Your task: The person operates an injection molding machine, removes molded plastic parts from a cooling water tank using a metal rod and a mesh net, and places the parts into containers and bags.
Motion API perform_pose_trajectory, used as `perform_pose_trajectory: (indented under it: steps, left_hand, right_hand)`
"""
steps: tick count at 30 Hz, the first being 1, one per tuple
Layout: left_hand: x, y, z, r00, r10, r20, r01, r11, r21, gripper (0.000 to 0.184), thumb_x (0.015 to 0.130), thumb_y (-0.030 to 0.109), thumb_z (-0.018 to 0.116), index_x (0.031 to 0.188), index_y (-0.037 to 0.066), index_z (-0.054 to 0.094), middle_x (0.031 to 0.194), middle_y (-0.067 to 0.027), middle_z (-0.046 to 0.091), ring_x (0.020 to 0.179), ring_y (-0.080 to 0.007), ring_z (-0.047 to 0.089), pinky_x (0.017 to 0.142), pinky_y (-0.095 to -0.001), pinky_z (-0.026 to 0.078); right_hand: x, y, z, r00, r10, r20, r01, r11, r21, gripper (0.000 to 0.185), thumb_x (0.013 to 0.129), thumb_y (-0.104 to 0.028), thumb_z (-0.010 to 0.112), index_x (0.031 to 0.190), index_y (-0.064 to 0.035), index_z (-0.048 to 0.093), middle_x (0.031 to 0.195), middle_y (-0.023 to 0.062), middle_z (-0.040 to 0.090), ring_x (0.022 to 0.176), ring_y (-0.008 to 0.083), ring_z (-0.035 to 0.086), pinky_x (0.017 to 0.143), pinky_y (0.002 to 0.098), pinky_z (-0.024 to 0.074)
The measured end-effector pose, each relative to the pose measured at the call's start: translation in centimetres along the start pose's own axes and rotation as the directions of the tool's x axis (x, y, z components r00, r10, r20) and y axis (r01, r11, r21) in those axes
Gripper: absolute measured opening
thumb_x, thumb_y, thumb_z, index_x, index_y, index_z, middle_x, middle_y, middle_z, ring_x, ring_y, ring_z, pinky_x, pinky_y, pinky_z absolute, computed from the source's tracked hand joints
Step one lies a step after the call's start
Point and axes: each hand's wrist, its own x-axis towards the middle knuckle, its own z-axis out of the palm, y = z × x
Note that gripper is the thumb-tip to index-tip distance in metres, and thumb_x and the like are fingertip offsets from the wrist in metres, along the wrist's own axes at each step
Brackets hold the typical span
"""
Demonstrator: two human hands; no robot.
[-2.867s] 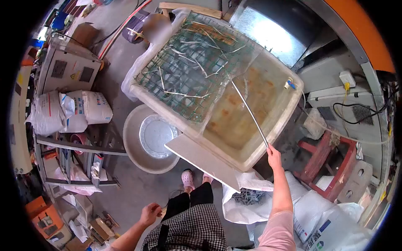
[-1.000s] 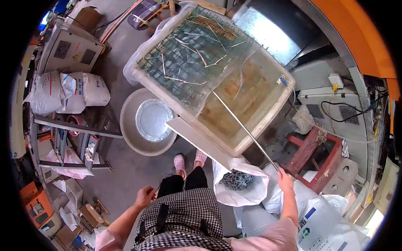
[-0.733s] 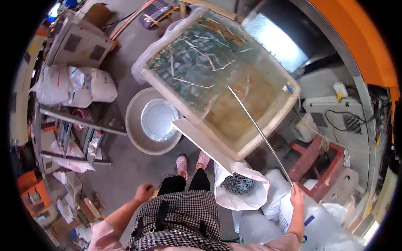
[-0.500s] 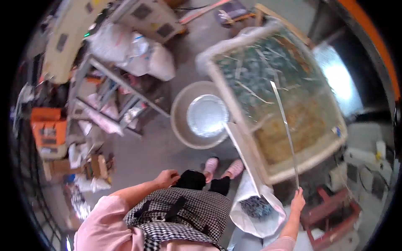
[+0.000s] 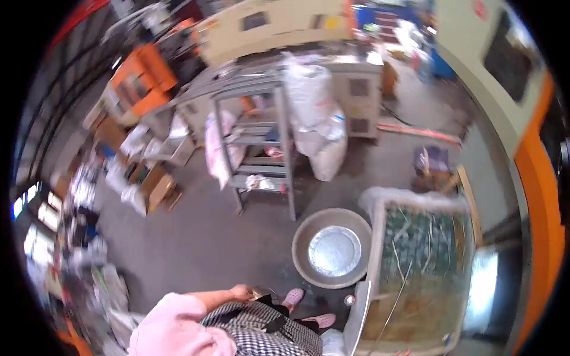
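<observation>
My left hand (image 5: 241, 292) is beside my hip at the apron's edge, its fingers curled. A small shiny curved thing (image 5: 261, 292) shows right by the fingertips; whether they grip it is unclear. Only a sliver at the bottom edge, probably my right hand (image 5: 404, 353), is visible, with its fingers cut off. A long thin pale strip (image 5: 399, 292) slants over the tub (image 5: 363, 308) of murky water, its lower end near the bottom edge. Greenish pieces lie in the tub's far half. Just left of it sits a wide round basin (image 5: 303, 261) with a silvery bottom.
A grey metal step stand (image 5: 288, 178) and stacked white sacks (image 5: 312, 98) stand ahead. Cardboard boxes (image 5: 157, 190) and bags lie left. A beige machine (image 5: 279, 29) spans the back; an orange-edged machine (image 5: 540, 178) is at the right. A stool (image 5: 432, 160) stands behind the tub.
The view has swung left and up, so the tub sits lower right. My right hand, which was gripping the strip, has nearly left the frame. My left hand stays by my hip.
</observation>
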Motion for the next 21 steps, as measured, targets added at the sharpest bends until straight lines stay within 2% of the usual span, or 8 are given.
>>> perform_pose_trajectory:
  steps: [3,4,7,8,14,17,19,21]
  left_hand:
    - [-1.0,-3.6,-0.1,0.99,-0.048,-0.133,0.037,0.996,-0.078,0.034,0.075,0.036,0.056,0.088,0.006,0.066,0.084,-0.0139,0.065,0.081,-0.0293,0.062,0.072,-0.0413,0.049]
    - [-0.6,-5.4,0.8,0.993,-0.097,-0.061,0.086,0.983,-0.164,0.035,0.075,0.036,0.056,0.089,0.006,0.066,0.086,-0.0142,0.065,0.083,-0.0289,0.062,0.073,-0.0409,0.049]
    - [1.1,-10.5,2.5,0.992,-0.124,-0.007,0.119,0.967,-0.226,0.037,0.076,0.037,0.056,0.091,0.005,0.065,0.09,-0.0149,0.065,0.086,-0.0278,0.062,0.075,-0.04,0.048]
    - [1.8,-11.4,3.2,0.996,-0.082,-0.024,0.077,0.985,-0.157,0.038,0.077,0.037,0.055,0.093,0.005,0.065,0.091,-0.0154,0.064,0.087,-0.0273,0.061,0.076,-0.0395,0.047]
    - [7.2,-14.5,1.6,0.994,-0.093,-0.055,0.068,0.93,-0.361,0.037,0.08,0.035,0.053,0.096,0.003,0.064,0.1,-0.0172,0.062,0.094,-0.0311,0.059,0.083,-0.0399,0.043]
    - [11.5,-17.0,-4.6,0.99,0.051,-0.131,-0.088,0.951,-0.296,0.036,0.081,0.034,0.055,0.095,0.003,0.064,0.092,-0.0178,0.064,0.087,-0.028,0.061,0.078,-0.0399,0.046]
    - [15.2,-18.9,-11.8,1.0,0.024,0.0,-0.021,0.872,-0.489,0.033,0.081,0.032,0.058,0.093,0.003,0.065,0.083,-0.0159,0.065,0.074,-0.0224,0.063,0.069,-0.0362,0.049]
    - [16.6,-19.7,-18.3,0.998,0.042,0.055,-0.005,0.838,-0.545,0.026,0.082,0.025,0.059,0.085,0.0,0.064,0.075,-0.0127,0.064,0.061,-0.017,0.061,0.058,-0.0314,0.05]
  right_hand:
    - [8.5,-15.2,-10.5,1.0,-0.018,-0.018,0.023,0.951,0.308,0.031,0.081,-0.013,0.052,0.109,-0.0015,0.055,0.102,0.0182,0.053,0.1,0.0347,0.049,0.088,0.0421,0.0387]
    - [8.9,-17.3,-9.9,0.975,-0.183,-0.125,0.215,0.914,0.345,0.03,0.079,-0.011,0.053,0.106,-0.0006,0.056,0.102,0.0189,0.054,0.098,0.0351,0.05,0.089,0.0419,0.0385]
    - [11.0,-26.7,-7.1,0.821,-0.571,0.022,0.523,0.767,0.372,0.04,0.081,-0.025,0.057,0.108,0.0043,0.053,0.103,0.0241,0.055,0.095,0.0365,0.053,0.085,0.0431,0.0414]
    - [8.2,-30.8,-8.3,0.936,-0.244,0.254,-0.003,0.715,0.699,0.039,0.078,-0.019,0.056,0.112,-0.0011,0.051,0.119,0.0186,0.045,0.109,0.0316,0.043,0.092,0.0442,0.0349]
    - [6.1,-44.6,-7.1,0.617,-0.667,0.418,0.315,0.695,0.646,0.03,0.077,-0.011,0.059,0.105,-0.002,0.054,0.11,0.0186,0.048,0.103,0.0365,0.048,0.089,0.0405,0.0397]
    - [4.4,-45.9,-2.7,0.604,-0.566,0.561,0.237,0.8,0.552,0.032,0.077,-0.014,0.061,0.107,-0.0039,0.054,0.115,0.0189,0.048,0.105,0.035,0.048,0.088,0.0404,0.0408]
    - [3.7,-46.9,0.3,0.641,-0.482,0.597,0.282,0.872,0.4,0.033,0.077,-0.017,0.062,0.107,-0.0045,0.056,0.116,0.0202,0.049,0.105,0.0334,0.05,0.086,0.039,0.0417]
    - [3.3,-46.3,0.8,0.654,-0.245,0.715,0.014,0.95,0.313,0.033,0.075,-0.023,0.062,0.1,-0.002,0.06,0.098,0.0197,0.06,0.091,0.0334,0.057,0.08,0.0377,0.0455]
